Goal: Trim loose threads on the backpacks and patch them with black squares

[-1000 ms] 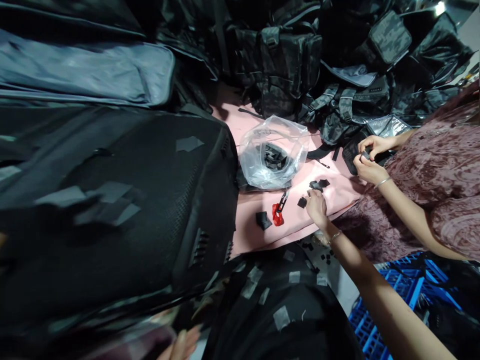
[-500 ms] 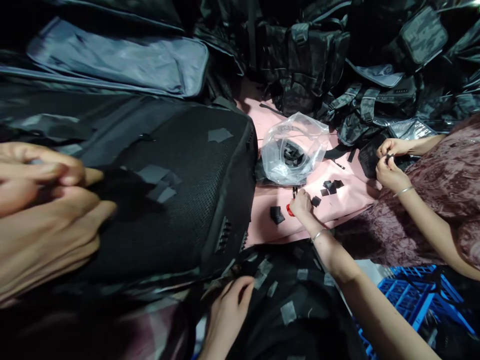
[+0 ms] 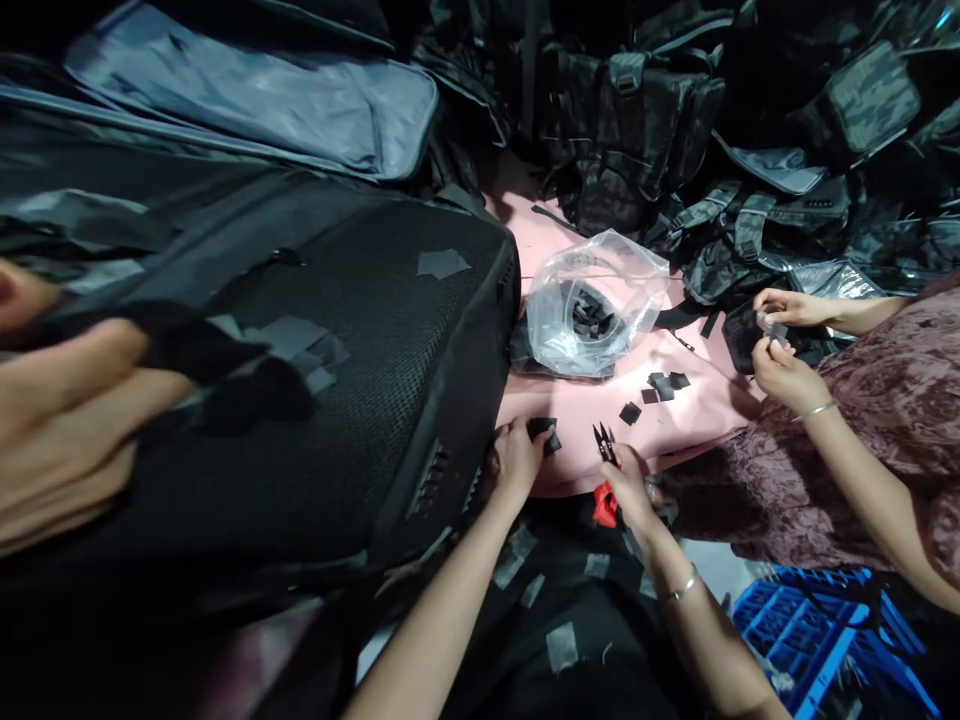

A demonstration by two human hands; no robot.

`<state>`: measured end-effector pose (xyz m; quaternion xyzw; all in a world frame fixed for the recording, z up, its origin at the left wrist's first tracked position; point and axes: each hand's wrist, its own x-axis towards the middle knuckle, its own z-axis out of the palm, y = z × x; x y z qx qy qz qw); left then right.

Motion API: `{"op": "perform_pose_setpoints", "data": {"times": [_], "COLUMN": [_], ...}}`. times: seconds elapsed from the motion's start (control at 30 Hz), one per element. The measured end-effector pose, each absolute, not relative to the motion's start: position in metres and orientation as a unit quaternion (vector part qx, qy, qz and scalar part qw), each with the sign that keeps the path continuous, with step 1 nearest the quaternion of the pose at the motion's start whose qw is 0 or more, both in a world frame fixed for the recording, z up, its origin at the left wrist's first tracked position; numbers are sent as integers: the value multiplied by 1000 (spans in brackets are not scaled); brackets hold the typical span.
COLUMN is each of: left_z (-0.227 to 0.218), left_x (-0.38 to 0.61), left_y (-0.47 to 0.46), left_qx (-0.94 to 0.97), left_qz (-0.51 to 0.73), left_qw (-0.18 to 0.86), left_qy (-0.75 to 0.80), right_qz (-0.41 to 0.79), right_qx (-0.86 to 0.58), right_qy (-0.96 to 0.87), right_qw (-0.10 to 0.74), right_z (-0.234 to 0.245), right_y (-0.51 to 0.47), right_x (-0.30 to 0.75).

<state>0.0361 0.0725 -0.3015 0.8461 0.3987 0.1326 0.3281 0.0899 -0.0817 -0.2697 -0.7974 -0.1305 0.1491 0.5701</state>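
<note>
My left hand is at the front edge of the pink cloth, its fingers closed on a small black fabric square; the fingertips are partly hidden. In my right hand is a pair of thread snips with dark pointed blades facing away from me and a red part below the fingers. Between and beyond my hands, more black squares lie loose on the pink cloth. Behind them stands a clear plastic bag with black pieces inside.
A large black backpack fills the left side, with another person's blurred hands over it. At right, a co-worker's hands hold a small piece. Camouflage bags are piled behind. A blue crate sits low at right.
My left hand has moved up from my lap to the black squares. My right hand has drawn back toward me with the snips. The other person's hands at left have shifted left.
</note>
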Motion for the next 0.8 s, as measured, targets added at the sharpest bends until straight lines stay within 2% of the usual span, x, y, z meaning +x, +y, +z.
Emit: {"op": "perform_pose_setpoints", "data": {"times": [0.23, 0.3, 0.37, 0.43, 0.5, 0.63, 0.8], "left_z": [-302, -293, -280, -264, -247, -224, -220], "left_x": [21, 18, 11, -3, -20, -58, -92], "left_y": [77, 71, 61, 46, 30, -4, -44], "left_qx": [808, 759, 682, 606, 558, 528, 487], "left_qz": [234, 280, 293, 250, 199, 157, 88], "left_qw": [353, 408, 526, 644, 708, 738, 776], "left_qy": [410, 422, 417, 395, 384, 389, 390], "right_qz": [234, 227, 217, 228, 259, 307, 312], "right_qx": [-772, -768, -757, -734, -720, -731, -752], "right_qy": [-71, -78, -95, -123, -145, -163, -181], "right_qw": [586, 593, 609, 628, 627, 587, 552], "right_z": [-281, -278, -270, -258, -244, -224, -225], "right_y": [-79, -73, -67, -66, -69, -96, -150], "right_x": [74, 74, 72, 68, 61, 37, -2]}}
